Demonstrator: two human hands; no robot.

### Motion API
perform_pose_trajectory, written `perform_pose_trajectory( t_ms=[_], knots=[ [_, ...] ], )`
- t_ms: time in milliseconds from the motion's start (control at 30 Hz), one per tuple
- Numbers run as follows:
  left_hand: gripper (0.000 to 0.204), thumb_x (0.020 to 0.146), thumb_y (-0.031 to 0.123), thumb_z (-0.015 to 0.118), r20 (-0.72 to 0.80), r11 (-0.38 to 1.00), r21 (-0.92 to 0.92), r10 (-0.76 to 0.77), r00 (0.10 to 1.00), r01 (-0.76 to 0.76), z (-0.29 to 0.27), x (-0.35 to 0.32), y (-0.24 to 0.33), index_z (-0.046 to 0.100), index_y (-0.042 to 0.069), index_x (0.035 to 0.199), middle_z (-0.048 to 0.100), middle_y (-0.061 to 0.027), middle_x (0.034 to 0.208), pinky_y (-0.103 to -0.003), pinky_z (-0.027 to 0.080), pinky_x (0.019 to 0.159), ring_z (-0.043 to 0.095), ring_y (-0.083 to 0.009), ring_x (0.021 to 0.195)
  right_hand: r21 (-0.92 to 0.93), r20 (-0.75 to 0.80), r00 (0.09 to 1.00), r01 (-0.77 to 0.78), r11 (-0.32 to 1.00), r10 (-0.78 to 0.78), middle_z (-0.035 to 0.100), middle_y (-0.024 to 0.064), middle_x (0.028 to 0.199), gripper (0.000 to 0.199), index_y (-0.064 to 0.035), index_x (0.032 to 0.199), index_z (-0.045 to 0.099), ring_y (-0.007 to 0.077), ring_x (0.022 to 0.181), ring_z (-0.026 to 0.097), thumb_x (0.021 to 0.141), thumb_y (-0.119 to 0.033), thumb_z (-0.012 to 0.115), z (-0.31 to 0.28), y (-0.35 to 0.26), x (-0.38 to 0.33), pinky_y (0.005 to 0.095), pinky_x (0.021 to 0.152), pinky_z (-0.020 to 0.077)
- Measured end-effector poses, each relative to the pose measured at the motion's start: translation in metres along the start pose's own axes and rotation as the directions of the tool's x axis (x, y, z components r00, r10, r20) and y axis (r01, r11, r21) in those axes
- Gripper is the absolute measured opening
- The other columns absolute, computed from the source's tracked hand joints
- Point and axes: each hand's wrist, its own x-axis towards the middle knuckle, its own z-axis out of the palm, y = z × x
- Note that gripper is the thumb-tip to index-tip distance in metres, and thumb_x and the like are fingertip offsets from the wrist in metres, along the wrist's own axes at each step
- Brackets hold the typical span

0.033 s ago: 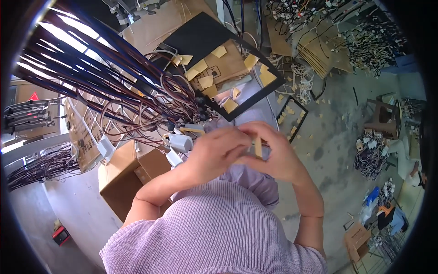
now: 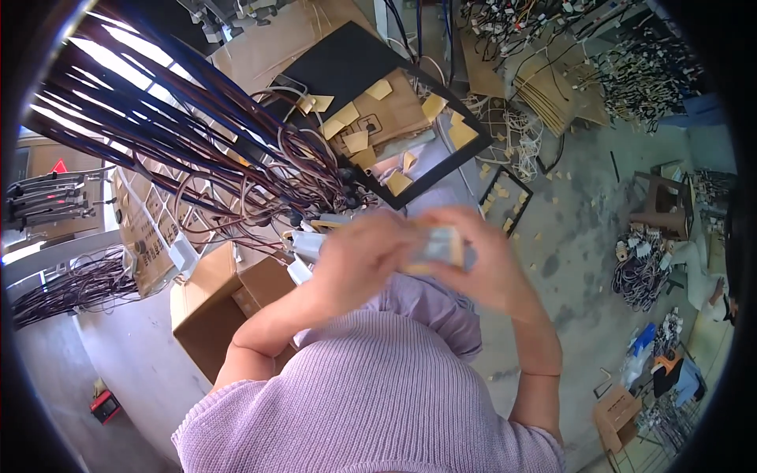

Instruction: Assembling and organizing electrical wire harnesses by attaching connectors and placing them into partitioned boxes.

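Head cam: one view, & we're looking straight down past a lilac knit top (image 2: pixel 386 386).
L hand (image 2: pixel 355 264): blurred w/ motion, fingers bunched at the piece's L end; we can't tell if they're pressing on it.
R hand (image 2: pixel 489 264): blurred too, thumb below & fingers above, pinching the piece btwn them.
Small yellow-edged piece (image 2: pixel 457 251): there it is, up in front of the chest, btwn both hands; greyish middle, detail too smeared for us to read.
Lg black frame (image 2: pixel 443 175): just beyond the hands, tilted in our view, w/ yellow scraps (image 2: pixel 357 140) scattered over it.
Sm black frame (image 2: pixel 519 214): on the floor to our R, more yellow bits inside.
Cables (image 2: pixel 197 118): thick dark bundle, upper L, running down twd the hands.
White adapter (image 2: pixel 183 256): hanging L, above the box.
Cardboard box (image 2: pixel 203 296): open, near the L forearm.
Stool (image 2: pixel 661 205): brown, far R, coiled wires (image 2: pixel 643 272) just below it in view.
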Motion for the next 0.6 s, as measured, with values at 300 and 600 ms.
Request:
perform_pose_trajectory(
  t_ms=[300, 600],
  knots=[
    [0.011, 0.084, -0.008, 0.061, -0.006, 0.755, -0.610, -0.306, 0.952, 0.238, -0.016, 0.010, 0.000, 0.057, -0.003, 0.093, 0.063, -0.0078, 0.091, -0.025, 0.051, 0.081, 0.064, -0.0137, 0.089, 0.100, -0.185, 0.982, 0.048, 0.994, -0.028, 0.058, 0.0107, 0.104, 0.031, -0.0027, 0.107, 0.058, 0.0208, 0.093, 0.058, 0.079, -0.007, 0.070, 0.009, -0.019, 0.007, 0.0321, 0.081, 0.0462],
    [0.028, 0.086, -0.001, 0.063, 0.124, 0.720, -0.618, -0.308, 0.943, 0.316, -0.010, 0.002, -0.010, 0.058, -0.001, 0.114, 0.060, -0.0061, 0.097, -0.021, 0.051, 0.071, 0.062, -0.0097, 0.078, 0.242, -0.171, 0.984, -0.001, 0.970, 0.043, 0.048, 0.0016, 0.074, 0.006, 0.0037, 0.083, 0.063, 0.0052, 0.057, 0.040, 0.082, -0.002, 0.065, 0.006, -0.013, 0.009, 0.0215, 0.049, 0.0314]
  ],
)
